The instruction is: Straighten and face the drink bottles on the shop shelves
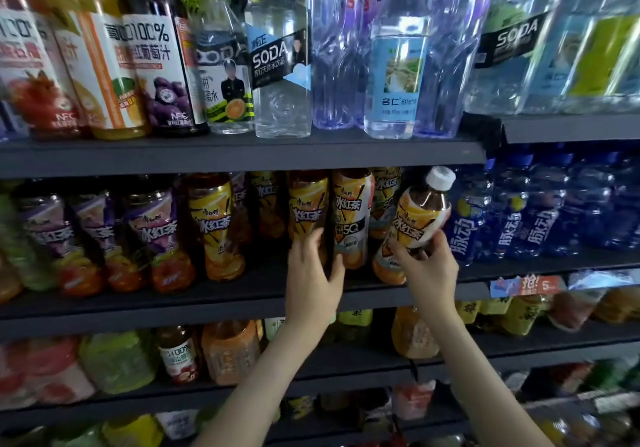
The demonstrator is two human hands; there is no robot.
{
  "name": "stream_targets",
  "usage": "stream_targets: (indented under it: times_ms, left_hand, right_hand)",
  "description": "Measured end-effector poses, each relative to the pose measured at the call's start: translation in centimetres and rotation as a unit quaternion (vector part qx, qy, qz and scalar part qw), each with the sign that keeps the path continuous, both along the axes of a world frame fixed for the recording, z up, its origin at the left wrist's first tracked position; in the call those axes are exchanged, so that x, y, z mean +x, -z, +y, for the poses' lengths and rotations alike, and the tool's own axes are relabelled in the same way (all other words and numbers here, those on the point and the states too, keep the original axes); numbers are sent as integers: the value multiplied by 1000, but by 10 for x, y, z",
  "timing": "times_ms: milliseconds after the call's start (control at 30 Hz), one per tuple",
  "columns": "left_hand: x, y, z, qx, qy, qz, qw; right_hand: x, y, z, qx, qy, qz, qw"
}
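The iced-tea bottle [414,225] is at the right end of the yellow row on the middle shelf [207,294], and it is the only one leaning. Nearest the camera, the right hand [427,266] grips its lower body from the front, fingers curled round the label. The left hand [313,273] is a little way to the left, its fingers fairly straight against an upright yellow bottle [306,204] and its thumb spread toward the next one [349,218].

The leaning bottle's long axis runs from its base, low and left by the shelf's front edge, up and right to the white cap [440,178], which tips toward the blue bottles [467,225]. I cannot tell whether the base rests on the shelf. Standing it up probably means swinging the cap left, and the right hand is the one placed to do it.
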State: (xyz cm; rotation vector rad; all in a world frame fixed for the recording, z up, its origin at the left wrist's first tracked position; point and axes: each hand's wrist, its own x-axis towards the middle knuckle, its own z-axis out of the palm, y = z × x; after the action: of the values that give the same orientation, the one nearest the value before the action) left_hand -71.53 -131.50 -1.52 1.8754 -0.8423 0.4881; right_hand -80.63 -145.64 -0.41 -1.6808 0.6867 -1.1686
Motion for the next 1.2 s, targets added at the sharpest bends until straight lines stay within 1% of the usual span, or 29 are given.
stream_targets:
  times_ms: [100, 167, 233, 333, 433, 467, 533, 600, 667, 733, 800, 900, 967, 1000, 1100, 1200]
  left_hand:
    - [11, 5, -5, -1, -50, 28, 998]
    - [17, 8, -8, 3, -70, 46, 996]
    - [22, 8, -10, 2, -86, 55, 995]
    - [27, 3, -12, 7, -109, 58, 992]
    - [35, -3, -17, 10, -99, 99, 990]
    - [39, -5, -20, 15, -91, 119, 989]
    - [46, -6, -26, 25, -90, 131, 987]
    - [48, -6, -28, 24, -102, 135, 985]
    - [44, -5, -28, 13, -107, 137, 985]
    - [37, -1, -24, 2, -101, 121, 988]
    - [31, 1, -18, -5, -85, 109, 990]
    - [25, 6, -5, -4, -61, 100, 993]
    - [23, 9, 5, 7, -53, 74, 996]
    - [23, 10, 10, 12, -49, 63, 997]
    - [24, 10, 25, 9, -29, 78, 996]
    - [31, 11, 34, 1, -47, 42, 998]
  right_hand:
    - [16, -6, -14, -28, -6, 66, 997]
    - [29, -7, -21, -51, -13, 94, 994]
    - [39, -6, -27, -68, -19, 99, 993]
    - [43, -2, -34, -62, -42, 99, 992]
    - [43, 3, -33, -62, -53, 95, 992]
    - [44, 6, -30, -66, -36, 88, 993]
    - [44, 14, -17, -84, 33, 66, 994]
    - [44, 18, -2, -134, 102, 21, 985]
    - [43, 22, 11, -182, 122, -14, 976]
    - [45, 25, 23, -202, 83, -31, 975]
    - [48, 26, 35, -196, 10, -39, 980]
    - [53, 24, 55, -161, -105, -2, 981]
    - [59, 23, 67, -139, -153, 26, 978]
    - [63, 22, 73, -138, -159, 37, 977]
    - [70, 18, 88, -143, -137, 57, 979]
    - [77, 14, 99, -142, -122, 69, 980]
